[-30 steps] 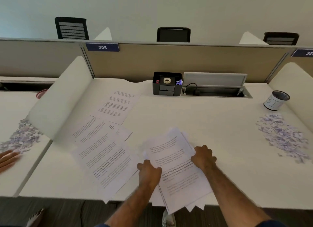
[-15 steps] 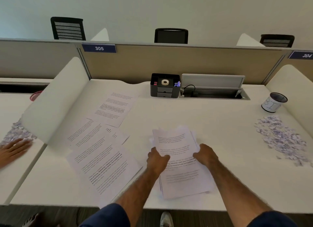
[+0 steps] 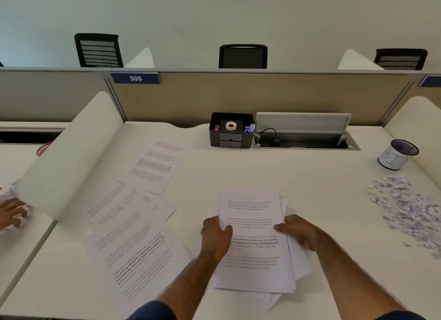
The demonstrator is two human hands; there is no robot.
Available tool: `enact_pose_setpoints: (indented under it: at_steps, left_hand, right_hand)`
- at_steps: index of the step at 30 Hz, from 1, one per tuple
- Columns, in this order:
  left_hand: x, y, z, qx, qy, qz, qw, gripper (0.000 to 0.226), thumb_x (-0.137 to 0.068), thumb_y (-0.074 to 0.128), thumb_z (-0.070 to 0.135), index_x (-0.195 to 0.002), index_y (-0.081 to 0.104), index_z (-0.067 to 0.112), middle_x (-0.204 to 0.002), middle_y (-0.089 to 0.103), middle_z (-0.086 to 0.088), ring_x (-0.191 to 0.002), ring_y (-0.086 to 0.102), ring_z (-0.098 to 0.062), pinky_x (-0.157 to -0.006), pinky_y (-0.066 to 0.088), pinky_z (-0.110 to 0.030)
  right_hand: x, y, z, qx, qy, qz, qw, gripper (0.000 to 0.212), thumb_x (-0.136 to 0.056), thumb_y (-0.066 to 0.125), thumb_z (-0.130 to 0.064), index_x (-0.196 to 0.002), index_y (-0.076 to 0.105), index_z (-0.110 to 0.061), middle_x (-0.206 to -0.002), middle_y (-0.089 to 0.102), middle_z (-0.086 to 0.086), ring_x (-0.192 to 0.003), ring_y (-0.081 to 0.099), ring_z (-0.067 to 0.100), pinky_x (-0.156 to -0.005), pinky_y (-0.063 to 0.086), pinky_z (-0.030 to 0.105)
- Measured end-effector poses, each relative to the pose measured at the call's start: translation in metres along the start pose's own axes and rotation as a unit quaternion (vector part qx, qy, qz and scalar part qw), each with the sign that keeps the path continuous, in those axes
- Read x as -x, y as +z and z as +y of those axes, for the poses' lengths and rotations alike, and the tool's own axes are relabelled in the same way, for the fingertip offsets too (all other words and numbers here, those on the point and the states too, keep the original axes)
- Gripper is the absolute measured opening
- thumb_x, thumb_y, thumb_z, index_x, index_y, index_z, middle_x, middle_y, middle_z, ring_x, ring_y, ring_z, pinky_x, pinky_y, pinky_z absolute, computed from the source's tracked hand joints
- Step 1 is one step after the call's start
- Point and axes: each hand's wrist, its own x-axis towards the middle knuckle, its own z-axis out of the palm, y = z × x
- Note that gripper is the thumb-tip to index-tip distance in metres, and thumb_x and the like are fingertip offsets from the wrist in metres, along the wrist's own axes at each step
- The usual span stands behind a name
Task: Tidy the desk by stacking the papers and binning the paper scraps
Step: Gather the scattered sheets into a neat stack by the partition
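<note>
A stack of printed papers lies on the white desk in front of me, its lower sheets sticking out unevenly. My left hand grips the stack's left edge and my right hand grips its right edge. Several loose printed sheets lie spread to the left, one further back. A heap of paper scraps lies at the right, near a small mesh bin wrapped in white paper.
A black desk organiser with tape stands at the back beside an open cable tray. White side dividers flank the desk. Another person's hand rests on scraps at the neighbouring desk on the left.
Both my hands turned the stack from slanted to nearly square with the desk and pushed it further from the front edge. The other person's hand moved over the scraps at left.
</note>
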Motion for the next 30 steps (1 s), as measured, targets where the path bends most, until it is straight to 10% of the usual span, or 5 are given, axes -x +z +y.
enact_pose_setpoints:
  at_steps: [8,15,19,24,30]
  left_hand:
    - [-0.003,0.002,-0.002,-0.084,-0.002,0.011,0.996,0.041,-0.105,0.043,0.027,-0.142,0.046,0.009,-0.139,0.051,-0.010,-0.125,0.053,-0.023,-0.104,0.043,-0.031]
    - [-0.006,0.003,-0.007,-0.013,-0.052,0.053,0.997,0.047,-0.098,0.045,-0.002,-0.144,0.045,0.006,-0.138,0.058,-0.018,-0.121,0.060,-0.032,-0.101,0.052,-0.038]
    - [-0.007,-0.009,-0.008,-0.039,-0.054,0.044,0.997,0.032,-0.101,0.050,0.014,-0.132,0.054,0.006,-0.128,0.064,-0.014,-0.098,0.061,-0.022,-0.081,0.052,-0.030]
    - [-0.027,-0.038,-0.005,-0.032,-0.071,0.085,0.993,0.057,-0.098,0.058,0.047,-0.137,0.056,0.005,-0.138,0.061,-0.014,-0.123,0.059,-0.030,-0.100,0.046,-0.037]
    - [-0.042,-0.072,0.028,0.271,-0.003,-0.162,0.949,0.060,-0.090,0.064,0.057,-0.125,0.067,0.009,-0.119,0.074,-0.011,-0.108,0.071,-0.032,-0.101,0.054,-0.052]
  right_hand:
    - [-0.028,0.011,0.012,-0.114,-0.039,0.130,0.984,0.022,-0.098,0.058,-0.014,-0.111,0.067,0.002,-0.107,0.073,0.016,-0.094,0.072,0.032,-0.094,0.055,0.048]
    - [-0.024,-0.001,-0.005,0.004,0.004,-0.056,0.998,0.029,-0.090,0.067,-0.004,-0.119,0.066,-0.001,-0.112,0.073,0.013,-0.096,0.073,0.026,-0.081,0.059,0.030]
    - [-0.027,-0.001,0.003,-0.068,-0.021,-0.042,0.997,0.036,-0.089,0.063,0.007,-0.125,0.062,0.000,-0.117,0.071,0.015,-0.104,0.070,0.031,-0.089,0.057,0.039]
    - [-0.018,-0.005,-0.002,-0.156,-0.069,-0.041,0.985,0.042,-0.089,0.066,-0.001,-0.130,0.059,-0.001,-0.125,0.067,0.018,-0.113,0.065,0.036,-0.104,0.047,0.052]
    - [-0.004,-0.014,-0.027,-0.241,-0.145,-0.068,0.957,0.041,-0.092,0.061,-0.005,-0.133,0.057,-0.006,-0.129,0.065,0.016,-0.120,0.061,0.036,-0.099,0.052,0.043]
